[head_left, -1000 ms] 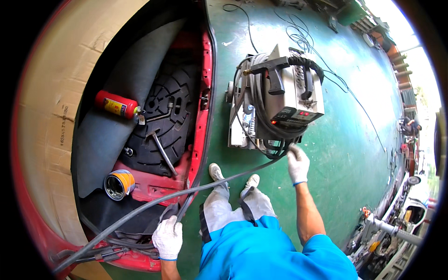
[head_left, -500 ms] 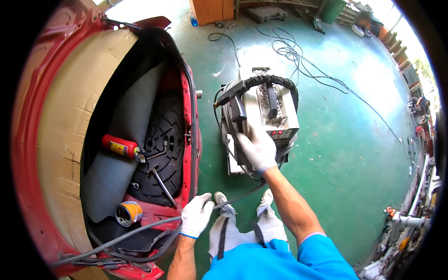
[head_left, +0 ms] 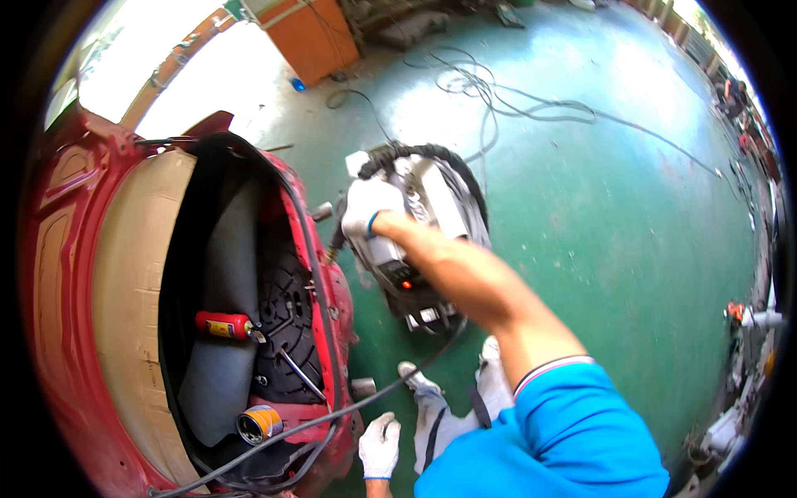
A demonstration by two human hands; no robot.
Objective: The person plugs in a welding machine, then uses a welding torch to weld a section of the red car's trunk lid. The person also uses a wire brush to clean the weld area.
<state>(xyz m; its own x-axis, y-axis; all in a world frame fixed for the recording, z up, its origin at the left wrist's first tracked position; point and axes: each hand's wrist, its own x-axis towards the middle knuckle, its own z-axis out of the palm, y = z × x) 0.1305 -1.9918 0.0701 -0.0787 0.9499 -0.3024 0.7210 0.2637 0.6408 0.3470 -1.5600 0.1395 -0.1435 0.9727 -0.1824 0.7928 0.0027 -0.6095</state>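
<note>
My gloved right hand (head_left: 369, 206) reaches across the top of a white box-shaped machine (head_left: 448, 203) with a red-lit front. The hand is smeared by motion and closed around a black pistol-grip gun (head_left: 339, 226), mostly hidden under it. From the gun, a thick black sleeved hose (head_left: 440, 153) arches over the machine. Low in the view, my gloved left hand (head_left: 380, 446) is empty, its fingers loosely extended. Just above that hand runs a grey cable (head_left: 365, 402), apart from it, between the machine and the car's rear.
To the left is a red car's open trunk (head_left: 340, 307). Inside lie a small red extinguisher (head_left: 222, 324), an orange can (head_left: 260, 424), a metal wrench (head_left: 301, 375) and a rolled grey mat (head_left: 228, 282). Coiled cable (head_left: 477, 87) lies on the green floor. Metal parts (head_left: 735, 423) line the right side.
My right hand has moved from the machine's side onto the gun. The machine has turned and sits closer to the car. My left hand has let go of the grey cable. The view has shifted.
</note>
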